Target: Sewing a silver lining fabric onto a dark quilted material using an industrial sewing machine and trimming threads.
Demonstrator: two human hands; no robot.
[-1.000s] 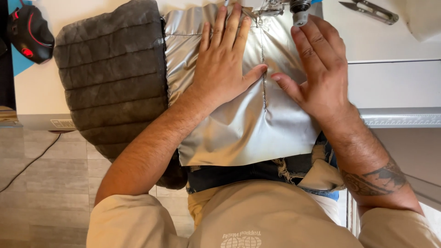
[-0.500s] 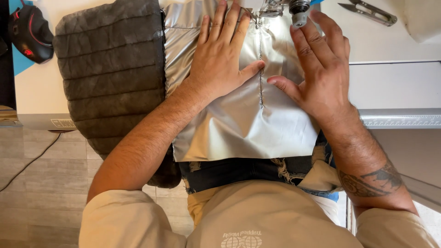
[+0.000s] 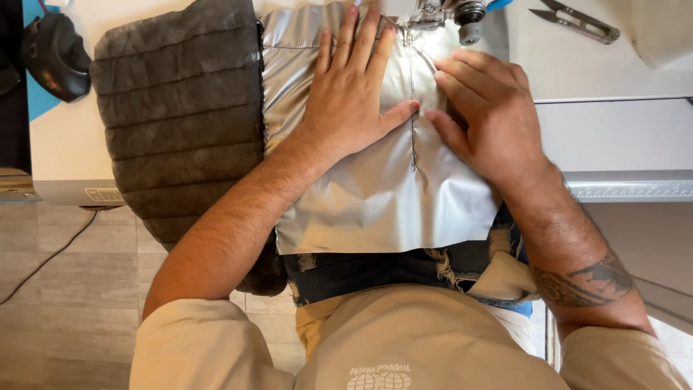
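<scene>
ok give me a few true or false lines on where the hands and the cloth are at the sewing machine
1. The left hand lies flat on the shiny silver fabric. True.
2. The right hand holds the small metal thread snips. False: the snips lie apart on the white table, and the right hand presses the fabric.
3. A stitched seam runs between the two hands. True.
4. The dark grey quilted padding lies right of the silver fabric. False: it lies left of it.
5. Both hands are lifted clear of the cloth. False: both rest on it.
</scene>
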